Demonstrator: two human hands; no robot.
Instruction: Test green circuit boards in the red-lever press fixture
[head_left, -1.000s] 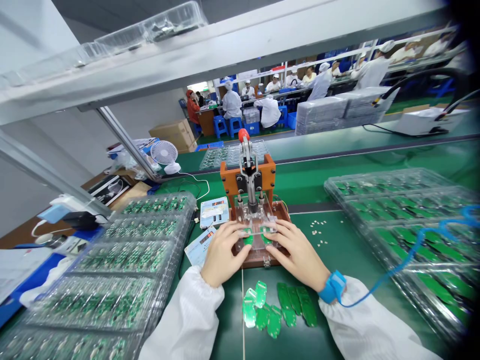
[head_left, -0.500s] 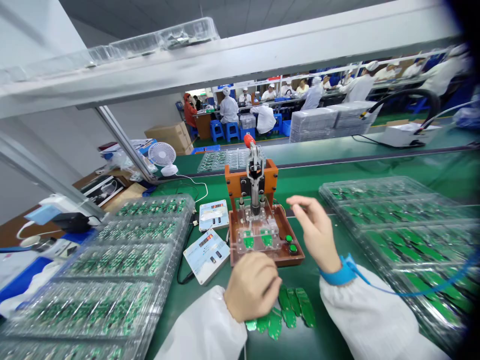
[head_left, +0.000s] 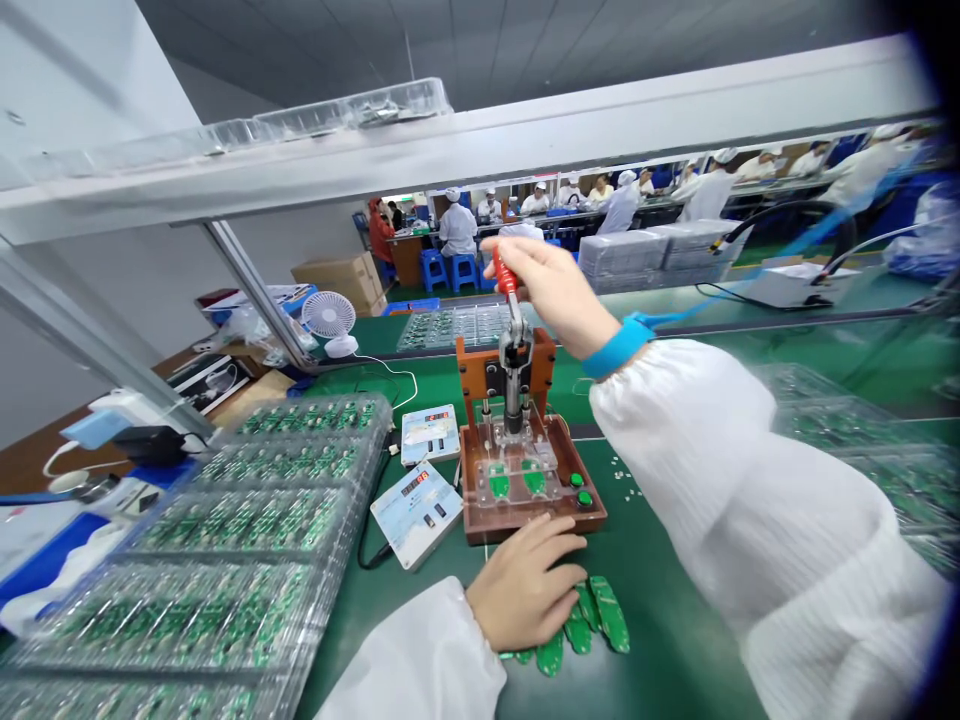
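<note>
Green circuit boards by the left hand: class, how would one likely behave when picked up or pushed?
These green circuit boards look thin and flat, so each is probably stiff and light. On the smooth green mat they would likely slide, not roll.

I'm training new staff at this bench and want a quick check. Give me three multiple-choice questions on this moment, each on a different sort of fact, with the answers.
1. Where is the left hand?
A. On the desk fan
B. By the loose green boards in front of the press
C. On the stacked trays at the far right

2. How many round green buttons are on the press base?
A. One
B. Two
C. Four

3. What is the right hand doing?
A. Resting flat on the bench
B. Carrying a tray
C. Gripping the red handle on top of the press

Answers:
1. B: it lies at the near end of the boards.
2. B: they sit together at the base's right corner.
3. C: the fingers wrap around the handle.
</note>
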